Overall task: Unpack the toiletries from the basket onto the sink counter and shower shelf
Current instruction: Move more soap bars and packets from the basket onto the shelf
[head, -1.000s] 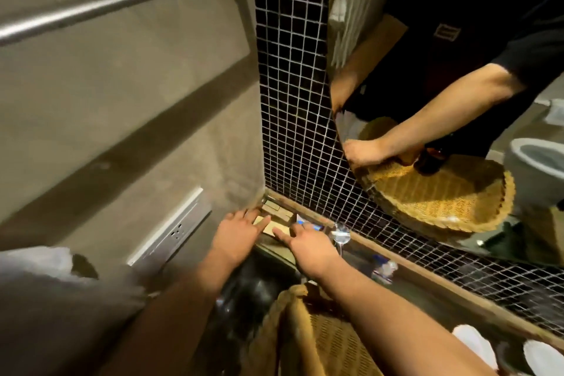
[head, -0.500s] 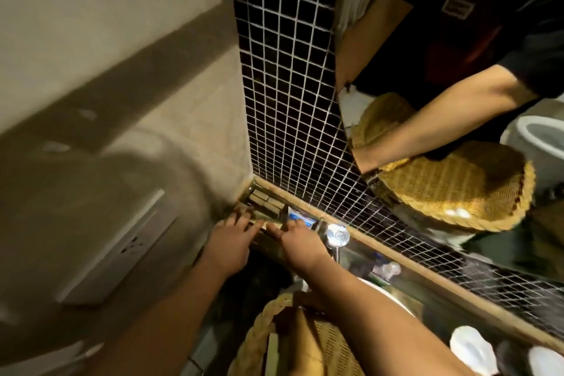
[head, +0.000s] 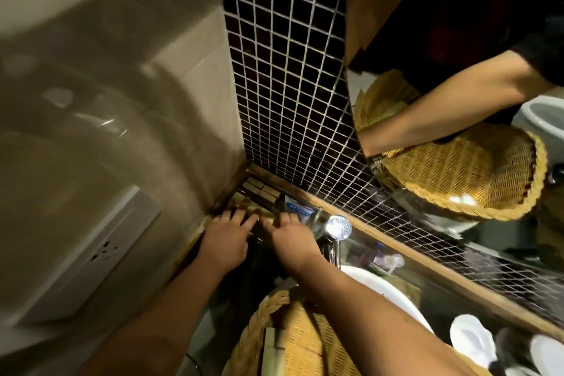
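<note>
The fingers [head: 241, 217] of the left hand [head: 224, 243] lie spread and flat, pressing down on small tan rectangular packets [head: 259, 188] tucked into the far left corner of the table [head: 442, 293], where the beige wall meets the black mosaic tile [head: 287, 70]. The right hand [head: 293, 241] sits just beside it, fingers likewise stretched forward and resting on the same cluster; whether either hand actually grips a packet cannot be told, since the fingertips cover what lies beneath. Touching the far side of the right hand's fingers is a small white and blue box [head: 297, 209], lying against the wooden ledge [head: 396, 249] that runs along the foot of the tile.

Just right of the right hand stands a chrome tap [head: 337, 227], and near it the white rim of the sink basin [head: 387, 290]. The yellow woven wicker basket [head: 302, 342] sits at the near edge, under the right forearm, well short of the hands; a pale flat stick-like item [head: 271, 351] lies inside it. A clear plastic bottle [head: 387, 261] lies on the table right of the tap. On the left wall is a white electrical socket plate [head: 100, 253]. The mirror [head: 457, 101] on the far right reflects the basket and arms.
</note>
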